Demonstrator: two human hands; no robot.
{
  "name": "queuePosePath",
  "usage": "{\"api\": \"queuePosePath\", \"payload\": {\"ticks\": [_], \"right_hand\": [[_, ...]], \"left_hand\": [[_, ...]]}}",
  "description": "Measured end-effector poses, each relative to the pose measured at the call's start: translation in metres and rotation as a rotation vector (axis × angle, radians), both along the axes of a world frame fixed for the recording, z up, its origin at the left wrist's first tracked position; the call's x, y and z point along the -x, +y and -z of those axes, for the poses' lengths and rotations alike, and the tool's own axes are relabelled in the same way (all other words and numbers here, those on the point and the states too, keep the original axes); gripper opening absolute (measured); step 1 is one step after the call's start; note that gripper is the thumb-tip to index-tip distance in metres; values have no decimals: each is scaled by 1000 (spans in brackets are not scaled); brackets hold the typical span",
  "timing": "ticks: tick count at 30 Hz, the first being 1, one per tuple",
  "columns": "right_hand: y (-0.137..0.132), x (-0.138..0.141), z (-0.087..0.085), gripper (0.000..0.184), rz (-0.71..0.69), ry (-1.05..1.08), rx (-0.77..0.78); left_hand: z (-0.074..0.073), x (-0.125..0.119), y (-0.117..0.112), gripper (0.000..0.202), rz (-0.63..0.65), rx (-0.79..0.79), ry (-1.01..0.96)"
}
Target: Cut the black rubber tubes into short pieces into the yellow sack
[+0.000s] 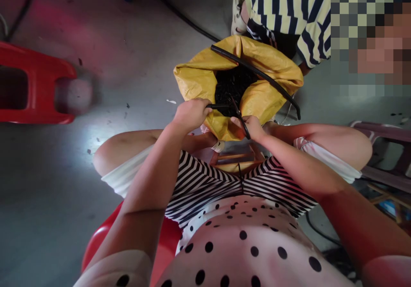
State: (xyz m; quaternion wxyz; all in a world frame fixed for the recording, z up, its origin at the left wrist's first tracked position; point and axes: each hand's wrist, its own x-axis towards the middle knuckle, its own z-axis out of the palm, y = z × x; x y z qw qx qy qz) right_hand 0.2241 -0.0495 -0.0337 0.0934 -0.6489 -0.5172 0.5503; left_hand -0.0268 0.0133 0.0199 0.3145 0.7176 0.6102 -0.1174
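Note:
Closed around a short length of black tube [218,106], my left hand [192,113] is at the near left rim of a yellow sack [199,81]. The tube's free end points right, over the sack's mouth. My right hand [252,127] grips dark-handled scissors [240,118], whose blades meet or nearly meet that end. Inside the sack lies a heap of small black pieces [233,85]. Across the sack's far and right rim rests a long black hose [257,70], touched by neither hand.
A person in a striped shirt [285,4] is beyond the sack. A red plastic stool [41,85] stands at the left, a brownish stool [388,150] at the right. Another black hose [180,15] runs along the floor behind the sack. Between my legs is a small wooden stool [236,165].

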Motion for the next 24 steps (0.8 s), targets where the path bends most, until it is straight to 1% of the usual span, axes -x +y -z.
{"api": "queuePosePath", "payload": {"ticks": [3,6,8,10,12,15,18,21,24], "right_hand": [[1,-2,2,74,-30,-20,49],[1,-2,5,53,-53,-54,70],[1,-1,8,43,-20,-47,43],[1,0,9,40,28,10,31],[2,0,9,40,76,88,37],[4,0,8,49,124,191,50],[4,0,5,58,126,273,132],[2,2,-1,62,113,325,238],[1,5,-11,63,77,309,258]], "left_hand": [[-3,2,2,35,-50,-11,29],[-7,3,4,38,-112,-61,18],[-8,3,5,39,-132,-82,7],[-9,2,6,38,-147,-86,-8],[-9,1,7,37,-165,-83,-37],[-9,0,8,36,-183,-87,-98],[-9,-1,11,38,-176,-69,-146],[-9,-3,11,38,-174,-40,-158],[-10,-6,9,38,-159,-20,-167]]}}
